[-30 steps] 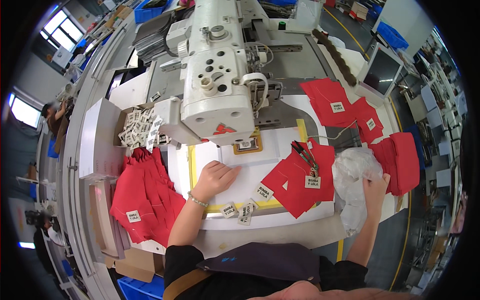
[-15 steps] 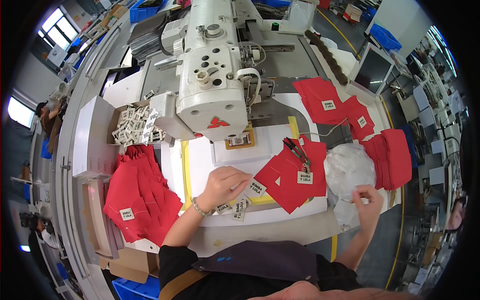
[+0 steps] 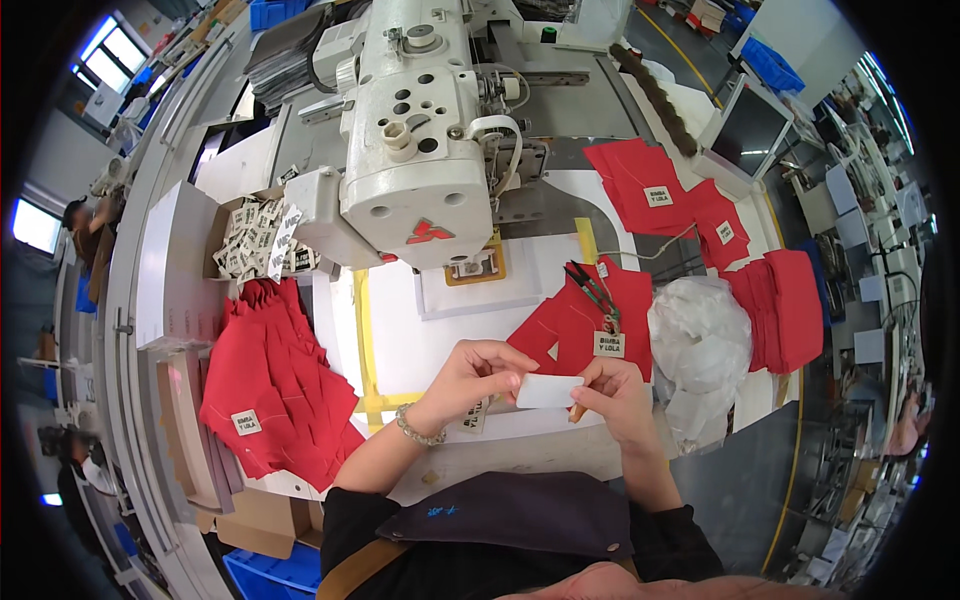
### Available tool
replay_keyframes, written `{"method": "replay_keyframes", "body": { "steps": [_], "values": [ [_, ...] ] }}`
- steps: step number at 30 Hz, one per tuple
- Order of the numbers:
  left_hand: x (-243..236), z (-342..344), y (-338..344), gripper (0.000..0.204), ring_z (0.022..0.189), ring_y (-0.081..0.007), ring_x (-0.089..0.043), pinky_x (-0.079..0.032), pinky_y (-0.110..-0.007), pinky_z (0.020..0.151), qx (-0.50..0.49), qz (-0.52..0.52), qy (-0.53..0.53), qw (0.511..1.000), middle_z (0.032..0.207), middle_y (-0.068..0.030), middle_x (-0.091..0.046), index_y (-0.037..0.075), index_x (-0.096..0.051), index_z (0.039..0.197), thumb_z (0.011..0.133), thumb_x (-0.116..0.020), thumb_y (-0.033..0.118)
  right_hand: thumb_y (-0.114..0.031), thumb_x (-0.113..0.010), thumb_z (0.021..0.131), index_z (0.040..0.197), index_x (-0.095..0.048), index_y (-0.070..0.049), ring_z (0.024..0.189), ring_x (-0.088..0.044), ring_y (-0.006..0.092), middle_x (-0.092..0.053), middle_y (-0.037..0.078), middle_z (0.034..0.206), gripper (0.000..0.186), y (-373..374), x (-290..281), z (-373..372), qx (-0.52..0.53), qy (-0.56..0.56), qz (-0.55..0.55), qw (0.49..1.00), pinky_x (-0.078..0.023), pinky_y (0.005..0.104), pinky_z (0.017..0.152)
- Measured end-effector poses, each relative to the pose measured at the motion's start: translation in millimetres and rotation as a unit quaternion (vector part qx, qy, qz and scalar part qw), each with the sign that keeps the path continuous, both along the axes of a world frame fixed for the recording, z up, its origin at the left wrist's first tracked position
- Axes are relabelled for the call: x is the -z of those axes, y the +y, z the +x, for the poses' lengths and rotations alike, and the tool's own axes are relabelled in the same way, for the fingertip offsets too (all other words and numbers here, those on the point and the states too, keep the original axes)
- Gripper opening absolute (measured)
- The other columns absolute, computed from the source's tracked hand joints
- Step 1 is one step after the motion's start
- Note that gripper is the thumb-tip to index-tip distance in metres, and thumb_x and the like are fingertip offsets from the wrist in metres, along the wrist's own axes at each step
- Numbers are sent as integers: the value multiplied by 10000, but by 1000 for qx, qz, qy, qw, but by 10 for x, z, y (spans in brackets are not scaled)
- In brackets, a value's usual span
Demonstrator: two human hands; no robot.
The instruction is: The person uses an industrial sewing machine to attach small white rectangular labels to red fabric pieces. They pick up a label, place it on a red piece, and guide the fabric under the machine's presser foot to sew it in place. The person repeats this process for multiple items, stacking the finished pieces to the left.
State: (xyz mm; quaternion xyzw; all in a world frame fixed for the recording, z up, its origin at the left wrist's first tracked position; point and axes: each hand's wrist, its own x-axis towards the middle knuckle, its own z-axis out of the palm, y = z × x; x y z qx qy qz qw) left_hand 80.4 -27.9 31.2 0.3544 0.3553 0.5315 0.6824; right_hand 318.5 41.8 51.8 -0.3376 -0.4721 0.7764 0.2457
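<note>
Between both hands, over the front of the work surface, is a small white label [image 3: 548,391], its blank side showing. My left hand [image 3: 468,385] pinches its left end and my right hand [image 3: 617,398] its right end. A small brownish bit shows under the right fingertips; what it is I cannot tell. Partly hidden beside my left hand lie printed labels [image 3: 474,417]. Just beyond my hands are red fabric pieces [image 3: 560,322], with green-handled snips [image 3: 592,288] and another printed label [image 3: 609,344] on top.
A white sewing machine [image 3: 415,180] stands ahead. To the left are a heap of red pieces [image 3: 280,390] and a box of labels [image 3: 262,238]. On the right sit a clear plastic bag [image 3: 698,345], stacked red fabric [image 3: 785,310], labelled red pieces [image 3: 635,185] and a screen [image 3: 748,135].
My right hand has come left from the plastic bag to meet the left hand. Both now grip a label, blank side showing. The view has shifted slightly.
</note>
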Motion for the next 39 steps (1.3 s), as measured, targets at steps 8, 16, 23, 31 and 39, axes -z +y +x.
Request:
{"method": "replay_keyframes", "body": {
  "steps": [8,16,23,31,39],
  "values": [
    [-186,53,7,233,738,-85,-643,-520,-224,636,-55,53,202,976,910,-75,-713,0,-711,1057,825,-720,-13,15,-694,840,814,-592,9,585,-681,165,-654,94,690,106,29,-6,-109,28,-13,-7,999,-520,246,517],
    [-169,56,56,183,877,-214,-706,-572,-280,738,-93,219,347,907,980,-126,-724,32,-741,983,820,-696,-37,53,-694,813,777,-610,36,561,-676,183,-654,118,678,93,77,29,-97,48,4,-8,999,-562,272,519],
    [-194,59,39,249,926,-244,-707,-591,-300,755,-98,248,368,891,1019,-130,-719,68,-746,1007,803,-683,-60,68,-691,805,782,-625,51,557,-674,184,-656,123,684,72,96,56,-70,51,26,-21,998,-571,278,512],
    [-162,67,25,188,846,-220,-704,-570,-273,700,-105,247,375,887,995,-116,-719,43,-740,951,796,-697,-55,37,-689,844,829,-633,36,602,-666,150,-673,108,744,58,97,35,-42,23,30,-28,999,-531,243,577],
    [-229,31,172,82,790,-136,-656,-522,-248,685,-77,115,309,941,943,-80,-705,14,-714,897,822,-717,-18,5,-605,909,939,-628,64,605,-666,172,-668,113,777,70,75,42,-176,28,22,-20,999,-540,260,573]
  ]
}}
